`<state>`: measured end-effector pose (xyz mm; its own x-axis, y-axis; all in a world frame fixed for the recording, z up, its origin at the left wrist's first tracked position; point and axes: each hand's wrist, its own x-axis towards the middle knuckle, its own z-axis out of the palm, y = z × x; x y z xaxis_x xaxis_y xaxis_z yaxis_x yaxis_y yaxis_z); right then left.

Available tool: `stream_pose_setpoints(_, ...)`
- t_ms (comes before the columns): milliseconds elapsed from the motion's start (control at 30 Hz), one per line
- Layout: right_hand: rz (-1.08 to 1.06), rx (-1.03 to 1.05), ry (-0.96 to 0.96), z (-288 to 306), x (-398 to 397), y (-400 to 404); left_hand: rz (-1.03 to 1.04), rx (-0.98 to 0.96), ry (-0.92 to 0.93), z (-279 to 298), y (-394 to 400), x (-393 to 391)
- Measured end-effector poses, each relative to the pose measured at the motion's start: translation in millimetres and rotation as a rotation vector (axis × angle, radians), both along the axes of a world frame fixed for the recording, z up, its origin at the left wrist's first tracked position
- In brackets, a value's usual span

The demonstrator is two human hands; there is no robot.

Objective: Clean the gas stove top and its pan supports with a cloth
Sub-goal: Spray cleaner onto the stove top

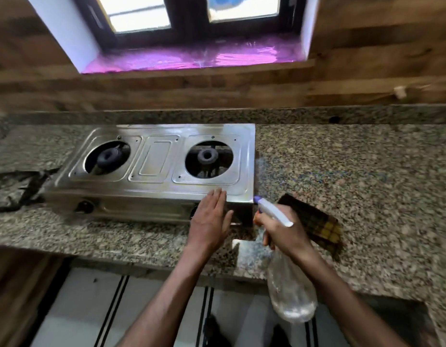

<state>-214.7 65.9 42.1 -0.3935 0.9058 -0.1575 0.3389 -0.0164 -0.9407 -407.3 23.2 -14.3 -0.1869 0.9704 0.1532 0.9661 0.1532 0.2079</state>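
The granite worktop (342,156) is seen spanning the middle of the frame, below a wood-panelled wall and a window at the upper centre. On it, left of centre, the steel two-burner gas stove (157,176) is set, its top bared: both burner wells are open and the dark burners are exposed. What appear to be the black pan supports (14,187) are laid on the worktop at the left edge of the frame, just beside the stove; they are blurred and cannot be read in detail. The stove top is shown as dull and reflective, with no clear wet film to be made out on it.

The task is judged to be at an early stage: the supports are already lifted off, wetting is in hand, and wiping of the top and supports is left to do. A clear spray bottle (289,284) is gripped around its neck by the right hand (284,234) at lower right of centre, nozzle aimed toward the stove's right end. The left hand (212,219) is held flat with fingers straight and together near the stove's front right edge; contact cannot be told. A dark checked cloth (314,221) is left lying on the worktop, right of the stove, not yet taken up.
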Motion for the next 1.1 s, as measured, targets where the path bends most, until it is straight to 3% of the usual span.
stream_pose_setpoints(167, -0.085, -0.041, -0.251, -11, -20, -12, -0.088, -0.011, -0.031, 2, -1, -15)
stream_pose_setpoints(433, -0.392, -0.049, -0.183, 21, -24, 6, -0.219, 0.022, -0.064, -4, 2, -57)
stream_pose_setpoints(733, -0.505, -0.039, -0.229, 68, -70, 52, -0.106, 0.061, -0.085, 0, 0, -120)
stream_pose_setpoints(1100, -0.257, 0.037, -0.080, 90, -150, 65, 0.077, -0.005, -0.064, 4, -6, -170)
